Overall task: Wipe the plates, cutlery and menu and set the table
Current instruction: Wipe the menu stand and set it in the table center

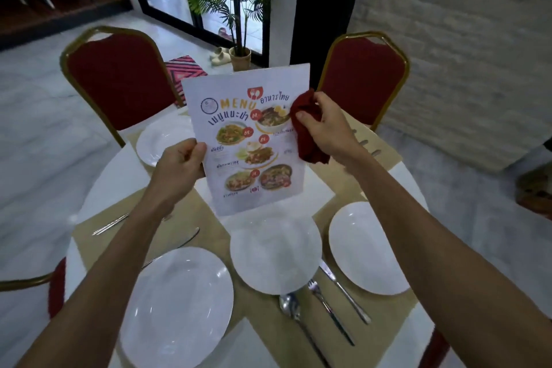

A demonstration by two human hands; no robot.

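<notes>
My left hand (179, 163) pinches the menu (249, 140) upright above the desk (113, 176), its long axis vertical. My right hand (324, 125) holds the red cloth (304, 128) at its right edge; the unwiped face lies leftward and down.

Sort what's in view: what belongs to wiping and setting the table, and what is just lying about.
Job: menu, red cloth, plates, spoon, fork, knife, place mats.
Lying about: potted palm, sandals, patterned rug.

Two red chairs (119, 81) across the table — potted palm (236, 9), patterned mat (183, 69) behind.
</notes>
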